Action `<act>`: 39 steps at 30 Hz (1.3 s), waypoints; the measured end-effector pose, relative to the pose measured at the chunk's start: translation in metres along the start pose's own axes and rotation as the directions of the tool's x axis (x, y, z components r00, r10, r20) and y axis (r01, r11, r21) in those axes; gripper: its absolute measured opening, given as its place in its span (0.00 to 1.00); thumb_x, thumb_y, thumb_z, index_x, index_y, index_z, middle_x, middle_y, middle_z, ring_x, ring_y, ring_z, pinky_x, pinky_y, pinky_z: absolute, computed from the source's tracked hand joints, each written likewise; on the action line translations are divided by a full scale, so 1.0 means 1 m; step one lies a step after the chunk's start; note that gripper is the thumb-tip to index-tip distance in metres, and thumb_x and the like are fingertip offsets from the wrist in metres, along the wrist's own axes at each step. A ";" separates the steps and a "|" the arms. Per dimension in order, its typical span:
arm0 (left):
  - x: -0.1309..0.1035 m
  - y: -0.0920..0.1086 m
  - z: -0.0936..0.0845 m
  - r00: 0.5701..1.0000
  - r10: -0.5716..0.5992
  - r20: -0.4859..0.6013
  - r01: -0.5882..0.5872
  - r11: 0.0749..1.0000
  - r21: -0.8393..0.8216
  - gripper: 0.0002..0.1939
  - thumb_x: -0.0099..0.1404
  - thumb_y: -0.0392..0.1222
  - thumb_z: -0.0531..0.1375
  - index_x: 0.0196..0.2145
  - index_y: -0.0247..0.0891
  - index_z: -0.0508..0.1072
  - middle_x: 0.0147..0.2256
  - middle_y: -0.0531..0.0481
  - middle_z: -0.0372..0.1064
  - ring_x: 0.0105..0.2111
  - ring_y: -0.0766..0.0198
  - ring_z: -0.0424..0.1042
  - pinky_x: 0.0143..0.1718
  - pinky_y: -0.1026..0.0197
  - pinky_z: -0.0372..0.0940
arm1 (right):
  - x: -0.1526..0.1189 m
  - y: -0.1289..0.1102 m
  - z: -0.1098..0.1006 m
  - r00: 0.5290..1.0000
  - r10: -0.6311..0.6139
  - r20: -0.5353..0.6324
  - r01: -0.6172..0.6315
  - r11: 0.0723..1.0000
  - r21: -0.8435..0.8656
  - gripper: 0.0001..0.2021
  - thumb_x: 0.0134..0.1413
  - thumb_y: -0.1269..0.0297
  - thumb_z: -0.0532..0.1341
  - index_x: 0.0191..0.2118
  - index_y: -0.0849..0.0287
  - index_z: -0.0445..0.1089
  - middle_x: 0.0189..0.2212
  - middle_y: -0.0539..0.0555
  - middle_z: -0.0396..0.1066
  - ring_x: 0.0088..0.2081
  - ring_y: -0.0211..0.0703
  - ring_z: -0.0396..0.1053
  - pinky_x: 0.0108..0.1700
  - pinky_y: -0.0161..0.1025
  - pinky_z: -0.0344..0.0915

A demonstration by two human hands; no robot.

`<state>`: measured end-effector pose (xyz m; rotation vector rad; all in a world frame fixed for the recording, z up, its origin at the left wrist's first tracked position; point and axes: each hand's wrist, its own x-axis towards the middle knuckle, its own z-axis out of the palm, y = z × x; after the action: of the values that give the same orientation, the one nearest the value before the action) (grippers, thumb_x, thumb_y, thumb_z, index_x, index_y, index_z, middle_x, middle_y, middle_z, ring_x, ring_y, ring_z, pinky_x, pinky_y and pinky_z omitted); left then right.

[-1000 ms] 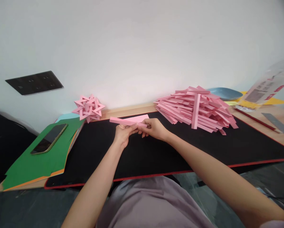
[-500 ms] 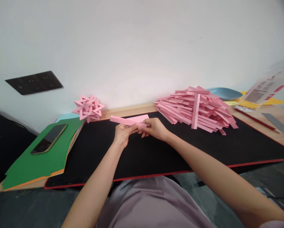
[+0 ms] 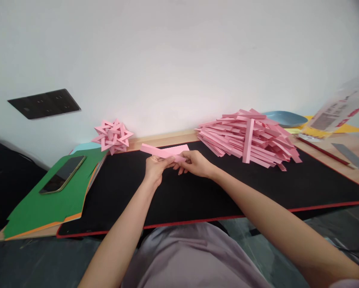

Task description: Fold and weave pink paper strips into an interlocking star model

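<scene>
Strip [image 3: 152, 150] tilted higher, hands [image 3: 155, 166] pinching, label [image 3: 337, 115] blurred

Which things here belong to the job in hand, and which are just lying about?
Job, likely:
- held pink strips
- pink pile
- pink star
- black mat

Lying about, seemingly:
- phone
- green paper
- blue dish
- pencil
- ruler
- clear container
- yellow paper

Both forearms reach forward and converge, left hand [image 3: 158, 167] and right hand [image 3: 195, 163] pinching (fingers bent).
</scene>
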<state>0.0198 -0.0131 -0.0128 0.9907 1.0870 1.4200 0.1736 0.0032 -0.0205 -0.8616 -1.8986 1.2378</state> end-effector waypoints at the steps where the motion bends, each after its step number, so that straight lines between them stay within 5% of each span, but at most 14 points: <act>1: 0.000 0.000 0.000 1.000 -0.002 -0.002 0.002 1.000 -0.003 0.15 0.36 0.37 0.71 0.24 0.28 0.74 0.24 0.46 0.74 0.24 0.62 0.73 0.33 0.57 0.70 | 0.000 0.000 0.000 1.000 -0.002 0.008 0.002 1.000 0.006 0.04 0.51 0.73 0.55 0.33 0.66 0.65 0.32 0.58 0.73 0.26 0.36 0.72 0.26 0.31 0.68; 18: 0.001 0.001 -0.002 0.999 0.005 -0.043 -0.003 0.999 0.037 0.17 0.35 0.38 0.71 0.25 0.28 0.74 0.24 0.45 0.74 0.24 0.61 0.73 0.33 0.56 0.70 | 0.001 0.004 -0.001 0.997 0.004 0.080 -0.011 0.997 0.081 0.09 0.48 0.76 0.54 0.38 0.65 0.63 0.36 0.59 0.73 0.30 0.38 0.73 0.29 0.32 0.69; 26: 0.001 0.002 -0.002 1.000 -0.014 -0.005 0.014 0.998 0.063 0.17 0.39 0.40 0.70 0.27 0.27 0.74 0.24 0.45 0.73 0.24 0.60 0.73 0.32 0.56 0.70 | 0.004 0.007 -0.005 1.000 -0.009 0.008 0.009 0.999 -0.051 0.08 0.52 0.65 0.56 0.31 0.66 0.67 0.30 0.58 0.74 0.29 0.39 0.73 0.32 0.34 0.68; 32: 0.005 0.006 -0.007 0.990 0.071 -0.126 -0.068 0.997 0.026 0.16 0.44 0.45 0.68 0.26 0.29 0.73 0.23 0.45 0.73 0.24 0.60 0.73 0.31 0.57 0.70 | 0.004 0.005 -0.011 0.998 0.026 -0.049 -0.034 0.983 -0.180 0.07 0.49 0.66 0.58 0.29 0.64 0.70 0.28 0.55 0.75 0.30 0.40 0.73 0.35 0.35 0.68; 39: 0.002 0.006 -0.006 0.993 -0.116 0.010 0.116 0.993 -0.022 0.16 0.41 0.43 0.69 0.25 0.29 0.72 0.28 0.42 0.74 0.29 0.58 0.74 0.36 0.54 0.69 | 0.002 0.001 -0.012 0.999 0.046 0.024 -0.045 0.998 -0.035 0.09 0.48 0.63 0.59 0.30 0.64 0.69 0.30 0.56 0.75 0.30 0.40 0.73 0.31 0.33 0.67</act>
<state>0.0117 -0.0116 -0.0083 0.9026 1.1023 1.3301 0.1828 0.0111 -0.0174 -0.9162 -1.9343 1.2519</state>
